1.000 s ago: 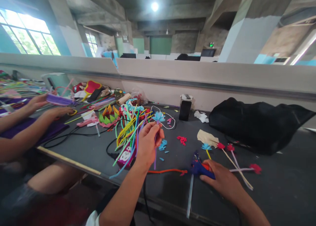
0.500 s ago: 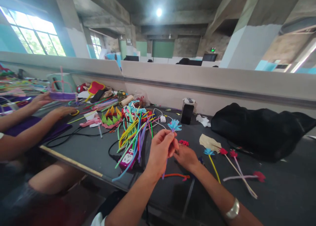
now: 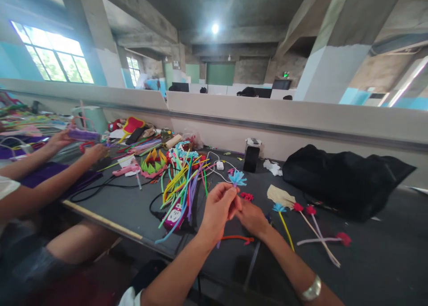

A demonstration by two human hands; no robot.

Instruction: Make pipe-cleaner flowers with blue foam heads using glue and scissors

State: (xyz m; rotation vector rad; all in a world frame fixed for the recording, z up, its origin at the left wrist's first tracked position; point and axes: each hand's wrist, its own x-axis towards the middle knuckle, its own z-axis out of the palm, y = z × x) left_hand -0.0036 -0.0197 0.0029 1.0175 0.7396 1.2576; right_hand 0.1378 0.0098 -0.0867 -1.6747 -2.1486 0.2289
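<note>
Pinching a blue flower point(image 3: 237, 178) upright in the grip of the left hand point(image 3: 218, 208), above the table point(image 3: 377, 257). Off the glue gun point(image 3: 268, 217) since a second ago with the right hand point(image 3: 253, 219), now beside the left; cannot tell whether gripping. Seemingly switched to two-handed fingerwork.

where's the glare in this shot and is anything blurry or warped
Head view: the ceiling lamp flares with a halo, and the large left window is washed out; same head view: the co-worker's purple piece looks soft, while the blue flower reads clearer; head view again: wide-angle stretch tilts the pillars.
</note>
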